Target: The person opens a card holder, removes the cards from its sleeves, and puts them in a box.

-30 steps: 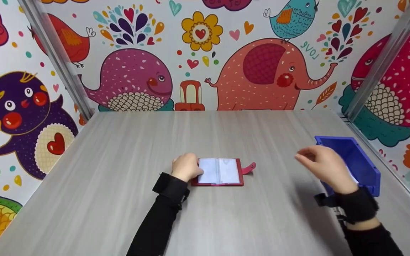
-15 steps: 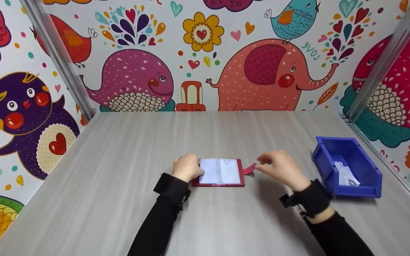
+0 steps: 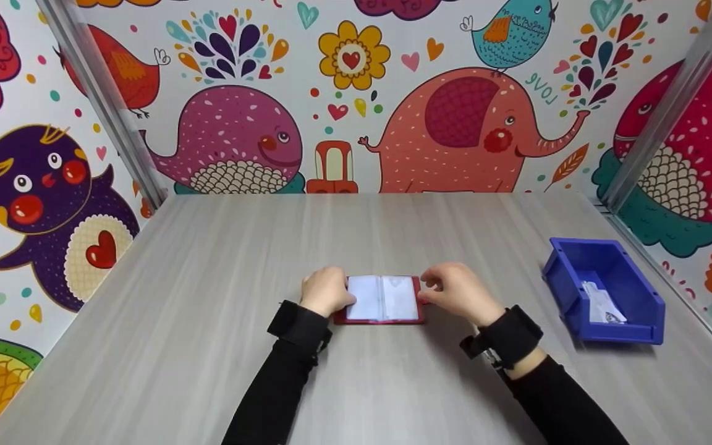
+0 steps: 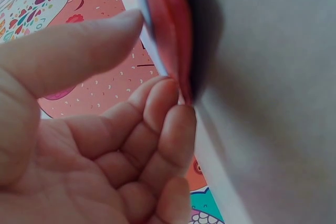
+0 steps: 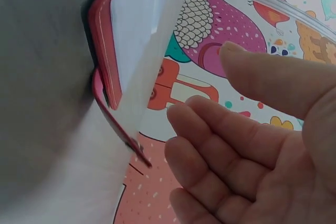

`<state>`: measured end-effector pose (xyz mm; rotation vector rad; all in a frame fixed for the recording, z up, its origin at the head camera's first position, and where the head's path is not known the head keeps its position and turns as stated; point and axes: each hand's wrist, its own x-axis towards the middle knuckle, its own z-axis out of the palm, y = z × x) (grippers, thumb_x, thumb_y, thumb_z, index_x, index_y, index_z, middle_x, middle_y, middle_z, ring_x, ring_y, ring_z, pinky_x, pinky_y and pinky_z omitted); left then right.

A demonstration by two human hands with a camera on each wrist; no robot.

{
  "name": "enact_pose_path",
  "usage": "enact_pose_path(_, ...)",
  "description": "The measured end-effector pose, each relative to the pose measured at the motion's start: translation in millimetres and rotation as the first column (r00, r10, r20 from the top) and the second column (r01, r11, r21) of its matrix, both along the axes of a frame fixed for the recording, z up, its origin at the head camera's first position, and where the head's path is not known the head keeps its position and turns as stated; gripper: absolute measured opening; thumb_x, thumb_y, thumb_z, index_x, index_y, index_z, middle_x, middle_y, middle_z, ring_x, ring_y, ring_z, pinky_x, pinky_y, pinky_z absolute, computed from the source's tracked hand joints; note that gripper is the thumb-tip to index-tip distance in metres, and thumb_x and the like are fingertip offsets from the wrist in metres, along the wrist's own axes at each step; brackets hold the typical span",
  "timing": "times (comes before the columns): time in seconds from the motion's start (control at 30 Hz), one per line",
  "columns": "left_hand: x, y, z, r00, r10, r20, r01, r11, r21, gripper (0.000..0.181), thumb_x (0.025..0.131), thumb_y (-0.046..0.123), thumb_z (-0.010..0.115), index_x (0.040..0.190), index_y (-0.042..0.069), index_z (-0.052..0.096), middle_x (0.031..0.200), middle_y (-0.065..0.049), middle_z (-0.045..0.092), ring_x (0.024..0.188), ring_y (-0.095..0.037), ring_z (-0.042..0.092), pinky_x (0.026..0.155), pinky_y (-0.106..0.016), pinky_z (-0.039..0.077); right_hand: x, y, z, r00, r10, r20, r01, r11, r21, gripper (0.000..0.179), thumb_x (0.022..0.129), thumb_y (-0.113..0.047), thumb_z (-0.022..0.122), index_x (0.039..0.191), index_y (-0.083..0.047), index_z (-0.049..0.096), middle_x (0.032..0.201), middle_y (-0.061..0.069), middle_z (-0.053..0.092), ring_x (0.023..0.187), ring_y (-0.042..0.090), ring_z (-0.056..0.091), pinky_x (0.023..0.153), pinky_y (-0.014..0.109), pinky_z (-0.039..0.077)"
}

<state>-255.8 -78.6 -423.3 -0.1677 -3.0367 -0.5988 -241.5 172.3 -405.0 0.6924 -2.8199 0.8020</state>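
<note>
A small red card holder [image 3: 382, 321] lies spread open on the table, its pale clear sleeves [image 3: 365, 298] facing up. My left hand [image 3: 324, 290] pinches its left edge, thumb on the inner side and fingertips at the outer edge, as the left wrist view shows. At the right edge is my right hand [image 3: 462, 293], thumb and fingers apart. In the right wrist view that hand's fingers [image 5: 191, 166] are loosely bent with nothing between them, beside the holder's snap strap [image 5: 118, 121]. The head view has the strap hidden behind the right hand.
On the right of the table stands a blue bin [image 3: 625, 332] with white printed cards [image 3: 603, 306] inside. Patterned walls [image 3: 238, 136] with metal corner posts [image 3: 105, 105] enclose the back and sides of the grey table [image 3: 238, 235].
My right hand has moved left from the blue bin to the card holder's right edge, covering the strap in the head view. The left hand has kept its grip in place.
</note>
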Motion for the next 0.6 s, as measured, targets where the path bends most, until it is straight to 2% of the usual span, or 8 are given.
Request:
enact_pose_path(0.3, 1.2, 0.0, 0.3, 1.000, 0.007, 0.006, -0.007, 1.000, 0.006, 0.017, 0.071, 0.019, 0.079, 0.075, 0.009, 0.065, 0.074, -0.001, 0.061, 0.077, -0.028, 0.061, 0.078, -0.044, 0.044, -10.0, -10.9, -10.3, 0.998, 0.012, -0.056, -0.010, 1.000, 0.029, 0.012, 0.079, -0.008, 0.079, 0.085, -0.001, 0.071, 0.078, 0.006, 0.065, 0.073, 0.020, 0.056, 0.069, 0.037, 0.047)
enact_pose_path(0.6, 0.4, 0.7, 0.4, 1.000, 0.008, 0.010, -0.008, 1.000, 0.004, 0.019, 0.072, 0.018, 0.078, 0.070, 0.011, 0.061, 0.071, 0.000, 0.057, 0.074, -0.025, 0.058, 0.077, -0.043, 0.043, -16.2, -16.7, -18.0, 0.999, -0.015, -0.039, 0.019, 0.995, 0.094, 0.011, 0.077, -0.008, 0.077, 0.082, -0.003, 0.069, 0.071, 0.001, 0.054, 0.071, 0.020, 0.050, 0.065, 0.035, 0.042)
